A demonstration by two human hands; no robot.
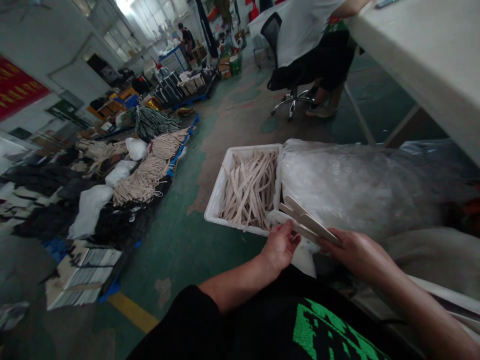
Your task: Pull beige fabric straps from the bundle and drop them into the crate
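My left hand (280,245) is curled at the near edge of a white plastic bin (214,200) and touches the lower end of a small bundle of beige flat strips (305,217). My right hand (356,252) is closed around the same bundle from the right. The strips fan out toward the upper left, over the bin's corner. The bin holds several loose beige strips (249,187) lying lengthwise.
A large clear plastic bag (348,180) lies to the right of the bin. A white table (423,55) stands at the upper right, and a person sits on an office chair (288,75) behind it. Piles of cord bundles and bags (142,170) cover the floor at left.
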